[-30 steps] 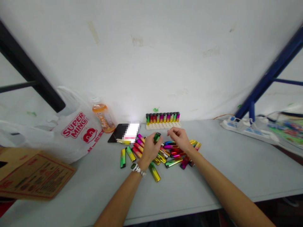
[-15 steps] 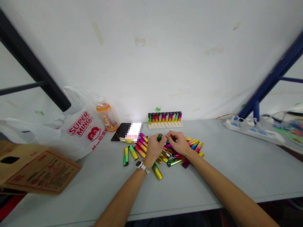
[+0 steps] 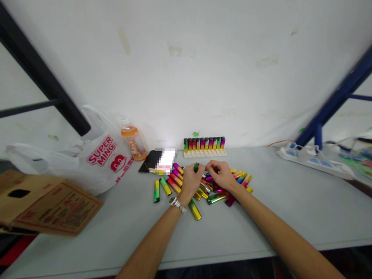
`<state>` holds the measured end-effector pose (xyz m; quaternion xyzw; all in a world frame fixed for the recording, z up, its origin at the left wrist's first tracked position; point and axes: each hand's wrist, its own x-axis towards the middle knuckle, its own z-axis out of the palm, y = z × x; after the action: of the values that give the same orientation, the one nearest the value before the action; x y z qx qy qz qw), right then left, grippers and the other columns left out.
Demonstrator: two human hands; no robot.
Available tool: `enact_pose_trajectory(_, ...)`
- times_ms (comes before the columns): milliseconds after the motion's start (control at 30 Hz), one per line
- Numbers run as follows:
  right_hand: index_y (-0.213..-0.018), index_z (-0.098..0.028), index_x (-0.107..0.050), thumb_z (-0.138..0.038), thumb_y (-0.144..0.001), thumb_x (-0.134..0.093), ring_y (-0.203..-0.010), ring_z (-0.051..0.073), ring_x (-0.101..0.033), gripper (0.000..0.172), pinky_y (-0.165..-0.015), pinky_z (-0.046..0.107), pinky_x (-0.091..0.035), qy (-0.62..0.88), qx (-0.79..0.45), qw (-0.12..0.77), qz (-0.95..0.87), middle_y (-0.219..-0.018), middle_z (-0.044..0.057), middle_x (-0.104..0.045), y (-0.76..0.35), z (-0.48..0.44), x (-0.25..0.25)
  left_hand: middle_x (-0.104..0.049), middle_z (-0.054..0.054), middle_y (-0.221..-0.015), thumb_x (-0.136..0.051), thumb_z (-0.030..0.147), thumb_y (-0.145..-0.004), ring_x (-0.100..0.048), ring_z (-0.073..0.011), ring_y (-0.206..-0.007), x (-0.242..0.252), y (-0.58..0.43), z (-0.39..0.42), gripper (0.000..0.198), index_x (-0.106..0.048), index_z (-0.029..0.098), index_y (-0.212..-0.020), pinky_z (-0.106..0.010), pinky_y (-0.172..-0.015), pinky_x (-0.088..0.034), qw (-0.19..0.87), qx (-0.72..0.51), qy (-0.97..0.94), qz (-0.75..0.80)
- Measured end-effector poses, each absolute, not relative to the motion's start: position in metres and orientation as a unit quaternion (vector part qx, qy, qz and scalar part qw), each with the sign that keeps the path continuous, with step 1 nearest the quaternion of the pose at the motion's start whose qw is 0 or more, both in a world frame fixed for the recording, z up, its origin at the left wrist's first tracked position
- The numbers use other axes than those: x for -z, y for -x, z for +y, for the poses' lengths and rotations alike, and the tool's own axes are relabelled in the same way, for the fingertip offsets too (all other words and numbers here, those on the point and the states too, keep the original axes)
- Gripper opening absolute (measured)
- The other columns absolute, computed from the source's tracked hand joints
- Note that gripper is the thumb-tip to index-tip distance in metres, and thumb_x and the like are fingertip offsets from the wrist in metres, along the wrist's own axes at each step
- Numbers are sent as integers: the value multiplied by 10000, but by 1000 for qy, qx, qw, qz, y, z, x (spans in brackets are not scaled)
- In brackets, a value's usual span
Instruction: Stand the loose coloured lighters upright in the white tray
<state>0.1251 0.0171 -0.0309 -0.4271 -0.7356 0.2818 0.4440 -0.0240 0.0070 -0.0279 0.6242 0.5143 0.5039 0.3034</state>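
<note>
A dark green metallic lighter (image 3: 196, 167) stands nearly upright in the left hand (image 3: 190, 182). Its long axis runs roughly vertical and its upper end shows above the curled thumb and forefinger. The left hand is closed around the lower body of the lighter, holding it just above the pale grey tabletop (image 3: 261, 209).

The right hand (image 3: 221, 175) lies directly to the right of the lighter at the same height, with its fingertips (image 3: 208, 167) drawn together and pointing left at the exposed top. Whether they touch the lighter, or pinch anything of their own, cannot be told. The left hand is the nearer, being in full contact.

Beneath and around both hands lies a loose heap of glossy multicoloured lighters (image 3: 216, 197), flat on the table and pointing in various directions. Two green-and-yellow ones (image 3: 157, 190) sit a little apart at its left edge. A silver wristwatch (image 3: 178, 204) circles the left wrist.

Behind the hands, against the white wall (image 3: 203, 77), a white slotted rack (image 3: 205, 153) holds a single upright row of lighters (image 3: 204, 143).

To the left are a black phone (image 3: 148, 162), an orange drink bottle (image 3: 133, 140), a white plastic bag with red lettering (image 3: 99, 159) and a brown cardboard box (image 3: 46, 203). A white power strip (image 3: 314, 161) lies at the far right.
</note>
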Motion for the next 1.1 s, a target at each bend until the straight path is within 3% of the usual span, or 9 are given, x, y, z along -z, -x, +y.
enact_pose_trajectory(300, -625, -188, -485, -341, -882, -509, -526, 104, -380, 300, -515, 229, -306, 425, -261, 441, -746, -546, -43, -431, -124, 15, 28, -321, 51, -545, -505, 520, -857, -301, -84, -540, 24, 25, 0, 478, -353, 187, -551, -237, -507, -237, 300, -506, -635, 502)
enact_pose_trajectory(733, -680, -163, -578, -320, -873, -513, -522, 101, -405, 257, -520, 223, -334, 431, -266, 434, -745, -546, -39, -466, -124, 17, 32, -403, 50, -515, -444, 384, -839, -365, -97, -527, 30, 26, 8, 359, -417, 182, -544, -245, -524, -249, 261, -501, -636, 527)
enact_pose_trajectory(1100, -682, -162, -578, -297, -874, -528, -519, 97, -403, 239, -506, 222, -323, 426, -274, 434, -745, -546, -43, -460, -125, 16, 30, -371, 51, -518, -464, 438, -852, -340, -91, -523, 29, 25, 6, 402, -393, 185, -547, -243, -507, -245, 283, -501, -622, 531)
